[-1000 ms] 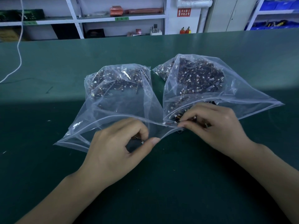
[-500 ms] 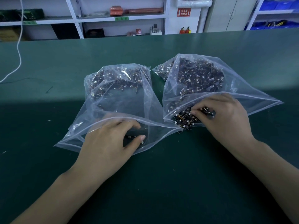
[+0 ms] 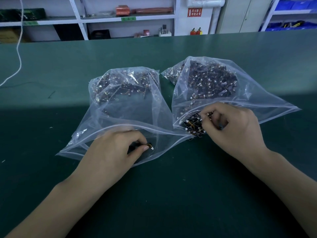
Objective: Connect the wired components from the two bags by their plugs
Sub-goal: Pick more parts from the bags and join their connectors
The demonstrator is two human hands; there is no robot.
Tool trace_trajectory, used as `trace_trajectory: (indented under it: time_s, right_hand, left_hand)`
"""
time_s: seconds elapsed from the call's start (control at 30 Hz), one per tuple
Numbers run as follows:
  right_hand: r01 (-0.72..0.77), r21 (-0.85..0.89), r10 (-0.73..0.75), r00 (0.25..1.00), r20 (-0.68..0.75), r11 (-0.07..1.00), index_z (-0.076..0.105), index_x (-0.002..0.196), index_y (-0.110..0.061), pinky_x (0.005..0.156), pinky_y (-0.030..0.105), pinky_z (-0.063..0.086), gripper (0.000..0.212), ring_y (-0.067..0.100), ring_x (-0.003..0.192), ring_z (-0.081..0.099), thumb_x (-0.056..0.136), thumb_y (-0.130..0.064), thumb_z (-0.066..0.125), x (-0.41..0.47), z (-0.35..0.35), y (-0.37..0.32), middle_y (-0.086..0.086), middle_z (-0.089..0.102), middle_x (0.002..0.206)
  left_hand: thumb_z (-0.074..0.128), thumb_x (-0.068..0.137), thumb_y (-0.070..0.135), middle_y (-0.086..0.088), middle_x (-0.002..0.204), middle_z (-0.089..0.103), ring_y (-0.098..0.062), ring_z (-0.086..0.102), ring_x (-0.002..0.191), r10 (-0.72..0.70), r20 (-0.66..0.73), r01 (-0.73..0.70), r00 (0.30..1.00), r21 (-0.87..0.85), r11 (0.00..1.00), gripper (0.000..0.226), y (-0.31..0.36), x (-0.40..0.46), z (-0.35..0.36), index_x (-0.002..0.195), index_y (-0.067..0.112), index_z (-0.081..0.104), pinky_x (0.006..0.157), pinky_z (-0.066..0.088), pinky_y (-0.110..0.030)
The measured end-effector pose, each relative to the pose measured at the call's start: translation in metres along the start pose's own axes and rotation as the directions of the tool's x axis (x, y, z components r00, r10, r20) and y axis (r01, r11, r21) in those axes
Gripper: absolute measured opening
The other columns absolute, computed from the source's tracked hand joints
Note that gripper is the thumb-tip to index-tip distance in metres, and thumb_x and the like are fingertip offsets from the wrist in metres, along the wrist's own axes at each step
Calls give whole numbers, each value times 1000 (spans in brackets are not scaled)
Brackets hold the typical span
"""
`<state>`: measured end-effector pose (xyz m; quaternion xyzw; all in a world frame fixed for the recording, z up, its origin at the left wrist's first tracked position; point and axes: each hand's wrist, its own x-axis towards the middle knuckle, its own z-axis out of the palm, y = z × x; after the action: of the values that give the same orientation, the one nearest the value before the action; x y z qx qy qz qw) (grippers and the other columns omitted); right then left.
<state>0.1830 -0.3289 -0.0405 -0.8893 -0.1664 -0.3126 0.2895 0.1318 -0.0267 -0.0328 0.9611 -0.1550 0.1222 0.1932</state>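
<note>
Two clear plastic bags lie side by side on the green table, mouths toward me. The left bag (image 3: 120,107) holds several small dark wired components with white plugs. My left hand (image 3: 111,155) is inside its mouth, thumb and fingers pinched on one wired component (image 3: 149,146) whose orange wires and white plug stick out. The right bag (image 3: 214,86) is fuller. A heap of components (image 3: 193,124) spills at its mouth, and my right hand (image 3: 235,127) rests on that heap with fingers curled among the parts; whether it grips one is hidden.
A white cable (image 3: 18,54) hangs down to the table at far left. White shelving (image 3: 127,18) with boxes stands behind the table's far edge. Bare green table surface (image 3: 171,194) stretches between my forearms.
My left hand went into the left bag's mouth and pinched a component. My right hand moved up from the bag edge onto the heap in the right bag's mouth.
</note>
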Motion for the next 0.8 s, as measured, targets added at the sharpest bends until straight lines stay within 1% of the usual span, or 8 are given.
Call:
trace_trajectory:
  time_s: [0.1, 0.17, 0.3, 0.4, 0.5, 0.6, 0.73, 0.8]
  right_hand:
    - [51, 95, -52, 999, 8, 994, 73, 84, -24, 56, 27, 41, 8, 9, 50, 47, 91, -22, 69, -4, 1, -8, -14, 45, 54]
    - [106, 152, -110, 994, 17, 983, 73, 85, -19, 57, 20, 37, 8, 9, 49, 43, 92, -16, 71, -7, 1, -14, -15, 41, 55]
    - [200, 264, -224, 972, 65, 943, 76, 95, -17, 59, 9, 32, 7, 4, 50, 43, 97, -16, 70, -13, 4, -24, -17, 41, 58]
    - [234, 337, -284, 953, 108, 912, 79, 104, -19, 59, 9, 33, 16, -3, 51, 43, 100, -32, 70, -16, 5, -31, -20, 41, 61]
    - [249, 383, -320, 938, 133, 890, 80, 106, -18, 58, 12, 36, 26, -4, 52, 41, 96, -42, 76, -17, 5, -35, -25, 38, 63]
    - [272, 425, -347, 932, 107, 863, 82, 103, -14, 60, 11, 35, 24, -4, 55, 40, 94, -36, 80, -17, 7, -36, -24, 45, 71]
    - [305, 437, -366, 929, 60, 846, 82, 98, -10, 65, 6, 32, 13, -10, 62, 42, 96, -23, 79, -19, 11, -37, -21, 53, 81]
    - [294, 445, -356, 932, 62, 846, 82, 100, -13, 63, 7, 31, 12, -6, 59, 39, 97, -24, 79, -20, 12, -36, -19, 55, 80]
  left_hand:
    - [70, 93, 42, 29, 78, 53, 0, 52, 75, 14, -9, -13, 1000, 75, 997, 6, 4, -2, 1, 87, 40, 69, 60, 34, -14]
    - [66, 96, 40, 28, 79, 52, -1, 47, 76, 22, -17, -20, 1000, 116, 993, 8, 6, -3, 1, 89, 39, 66, 60, 29, -11]
    - [53, 104, 36, 22, 88, 61, -3, 57, 86, 58, -5, -58, 998, 48, 997, 9, 10, -2, 1, 97, 37, 57, 67, 38, -21]
    - [49, 108, 34, 21, 88, 59, -2, 58, 88, 123, -32, -126, 992, -75, 989, 9, 18, -5, 0, 100, 39, 47, 65, 39, -16]
    - [46, 108, 38, 24, 90, 58, 3, 57, 84, 173, -76, -184, 982, -160, 970, 5, 27, -9, 4, 104, 40, 48, 63, 38, -16]
    - [49, 107, 36, 32, 91, 51, 11, 53, 84, 234, -122, -255, 965, -210, 944, 4, 30, -10, 7, 107, 37, 53, 71, 39, -9]
    - [53, 108, 35, 23, 97, 58, 1, 58, 89, 277, -170, -314, 946, -256, 914, 5, 27, -10, 9, 109, 36, 58, 75, 42, -13]
    - [56, 108, 34, 23, 98, 61, -1, 60, 90, 290, -201, -336, 936, -260, 905, 5, 26, -8, 11, 109, 34, 61, 76, 44, -14]
